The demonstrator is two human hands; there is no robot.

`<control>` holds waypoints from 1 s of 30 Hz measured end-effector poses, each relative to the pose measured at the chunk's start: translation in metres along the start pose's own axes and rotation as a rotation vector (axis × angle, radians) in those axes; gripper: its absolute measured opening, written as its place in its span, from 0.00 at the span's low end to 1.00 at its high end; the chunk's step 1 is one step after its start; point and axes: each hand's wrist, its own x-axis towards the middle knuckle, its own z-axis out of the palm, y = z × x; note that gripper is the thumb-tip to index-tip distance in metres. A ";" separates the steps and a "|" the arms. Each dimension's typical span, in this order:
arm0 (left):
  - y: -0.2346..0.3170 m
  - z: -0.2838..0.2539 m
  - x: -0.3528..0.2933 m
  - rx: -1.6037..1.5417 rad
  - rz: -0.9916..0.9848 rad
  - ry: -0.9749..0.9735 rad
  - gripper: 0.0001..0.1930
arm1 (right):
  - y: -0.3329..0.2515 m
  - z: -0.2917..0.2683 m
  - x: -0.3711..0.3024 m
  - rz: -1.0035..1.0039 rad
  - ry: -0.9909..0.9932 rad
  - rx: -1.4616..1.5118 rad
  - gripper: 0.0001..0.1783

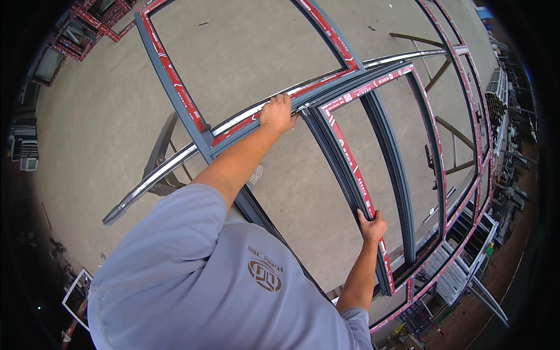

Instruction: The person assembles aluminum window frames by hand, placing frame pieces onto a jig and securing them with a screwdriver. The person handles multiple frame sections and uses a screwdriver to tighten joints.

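A large grey window frame (326, 83) with red protective tape lies across supports in front of me. My left hand (279, 112) is closed over its near rail, close to where a smaller sash begins. This grey sash (350, 160), also red-taped, sits at an angle within the framework to the right. My right hand (372, 226) grips the sash's left side bar near its lower end, thumb on top; the fingers beneath are partly hidden. Both arms are spread apart, and each hand is on a separate bar.
Shiny metal rails (157, 175) on dark trestle legs (160, 149) run under the frames. More red-taped frame bars (481, 122) curve along the right. Stacked profiles (497, 87) and a rack (449, 271) stand beyond. Other frames (76, 35) lie at the far left on the concrete floor (93, 105).
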 end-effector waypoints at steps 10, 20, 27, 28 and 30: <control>0.000 -0.001 0.004 0.006 -0.031 -0.040 0.37 | -0.002 0.002 -0.003 -0.015 0.024 -0.039 0.36; -0.086 -0.023 -0.047 -0.218 0.134 -0.129 0.38 | -0.001 0.000 -0.005 -0.010 0.000 -0.029 0.37; -0.086 -0.022 -0.051 -0.173 0.140 -0.059 0.33 | 0.000 0.003 -0.007 -0.021 0.020 -0.040 0.37; -0.085 -0.022 -0.051 -0.163 0.139 -0.051 0.32 | -0.001 0.004 -0.007 -0.020 0.021 -0.052 0.37; -0.084 -0.023 -0.051 -0.122 0.131 -0.037 0.32 | -0.001 0.006 -0.008 -0.017 0.033 -0.052 0.37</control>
